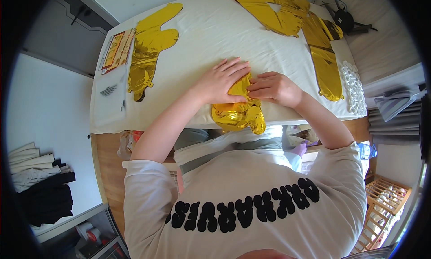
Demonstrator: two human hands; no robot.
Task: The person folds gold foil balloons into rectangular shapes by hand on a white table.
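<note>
A crinkled gold foil balloon [228, 116] lies at the near edge of the white-covered table, its lower part slightly puffed and hanging toward my lap. My left hand [221, 83] rests on its upper left side, fingers stretched out flat and pointing away from me, the thumb across the foil. On the balloon's right edge, my right hand [279, 91] has its fingers curled together, pinching the foil. The fingertips' exact grip is partly hidden. Another flat gold foil balloon [155, 41] lies at the left, and more flat gold foil [324, 57] stretches along the right side.
Beside the left balloon are a printed packet [117, 52] and a clear plastic bag [107, 93]. Folded gold foil [274, 14] lies at the far edge, near a black device with antennas [345, 19]. Several white ring-like pieces [354, 87] sit at the table's right edge.
</note>
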